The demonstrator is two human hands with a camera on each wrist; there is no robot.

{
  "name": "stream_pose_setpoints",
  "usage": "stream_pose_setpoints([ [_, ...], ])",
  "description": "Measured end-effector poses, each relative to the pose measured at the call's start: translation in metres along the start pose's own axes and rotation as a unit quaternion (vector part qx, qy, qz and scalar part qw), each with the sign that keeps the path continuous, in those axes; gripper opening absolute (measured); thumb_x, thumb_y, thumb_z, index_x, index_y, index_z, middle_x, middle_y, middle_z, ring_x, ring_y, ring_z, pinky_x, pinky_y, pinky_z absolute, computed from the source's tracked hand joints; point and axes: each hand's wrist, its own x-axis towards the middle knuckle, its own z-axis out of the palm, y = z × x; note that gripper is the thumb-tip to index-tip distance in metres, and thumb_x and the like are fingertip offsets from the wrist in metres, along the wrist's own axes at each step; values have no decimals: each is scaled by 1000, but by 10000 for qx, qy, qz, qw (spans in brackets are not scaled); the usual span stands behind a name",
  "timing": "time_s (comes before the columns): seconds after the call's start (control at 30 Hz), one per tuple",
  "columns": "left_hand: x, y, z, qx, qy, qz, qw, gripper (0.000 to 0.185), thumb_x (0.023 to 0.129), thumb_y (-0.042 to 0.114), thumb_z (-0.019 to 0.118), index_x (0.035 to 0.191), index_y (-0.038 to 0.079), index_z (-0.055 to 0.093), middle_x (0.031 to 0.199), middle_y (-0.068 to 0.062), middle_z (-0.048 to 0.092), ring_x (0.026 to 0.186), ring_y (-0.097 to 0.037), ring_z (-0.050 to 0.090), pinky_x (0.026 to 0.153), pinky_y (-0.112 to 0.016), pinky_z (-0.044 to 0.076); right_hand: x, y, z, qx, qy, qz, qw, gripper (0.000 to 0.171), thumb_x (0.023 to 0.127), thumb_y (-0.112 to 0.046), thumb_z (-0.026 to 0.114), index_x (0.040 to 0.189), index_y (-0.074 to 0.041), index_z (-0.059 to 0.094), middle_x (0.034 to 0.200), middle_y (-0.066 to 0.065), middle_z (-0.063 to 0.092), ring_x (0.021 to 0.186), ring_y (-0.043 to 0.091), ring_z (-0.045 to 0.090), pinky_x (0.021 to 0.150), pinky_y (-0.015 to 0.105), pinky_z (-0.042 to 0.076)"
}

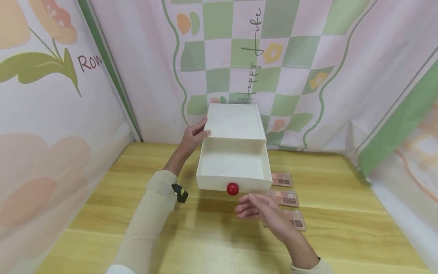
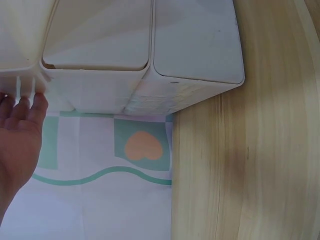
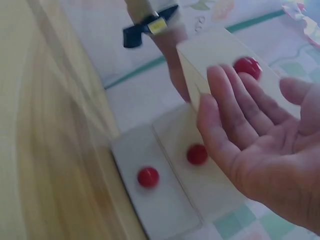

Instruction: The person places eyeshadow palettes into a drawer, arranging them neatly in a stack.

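A white drawer cabinet (image 1: 236, 120) stands at the back of the table, its top drawer (image 1: 232, 160) pulled out toward me and showing a bare inside. On that drawer's front is a round red knob (image 1: 232, 189). My left hand (image 1: 193, 139) rests against the cabinet's upper left side, thumb near its front edge; in the left wrist view, the fingertips touch the cabinet wall. Just in front of the knob and a little to its right hovers my right hand (image 1: 265, 213), palm turned inward, fingers loosely extended and holding nothing. Lower drawers with red knobs (image 3: 148, 177) show in the right wrist view.
Three eyeshadow palettes (image 1: 283, 179) lie in a column on the wooden table (image 1: 342, 228), right of the drawer; my right hand partly covers the nearest. A patterned curtain (image 1: 219, 53) hangs close behind the cabinet, with more curtain on both sides.
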Motion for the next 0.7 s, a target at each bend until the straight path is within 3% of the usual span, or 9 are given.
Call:
stream_pose_setpoints([
  [0.27,-2,0,1,10,62,43,10000,66,96,18,59,155,3,34,168,-9,28,155,-27,33,128,-37,32,-18,-6,-44,-305,-48,-520,9982,36,108,-6,37,115,-17,70,106,-9,78,89,6,74,81,23,63],
  [0.43,-2,-2,0,-26,99,61,9999,65,96,17,58,155,2,34,168,-9,28,155,-25,33,128,-35,31,-23,-11,-73,-381,99,-505,9979,39,108,-5,35,116,-19,71,106,-10,77,87,6,73,81,21,62],
  [0.7,0,-5,2,-122,74,134,9998,65,96,15,59,155,2,34,168,-10,28,155,-26,33,128,-35,32,-22,5,-139,-1267,1064,-81,9862,28,108,-13,45,116,-17,71,103,-15,77,88,3,72,80,17,59],
])
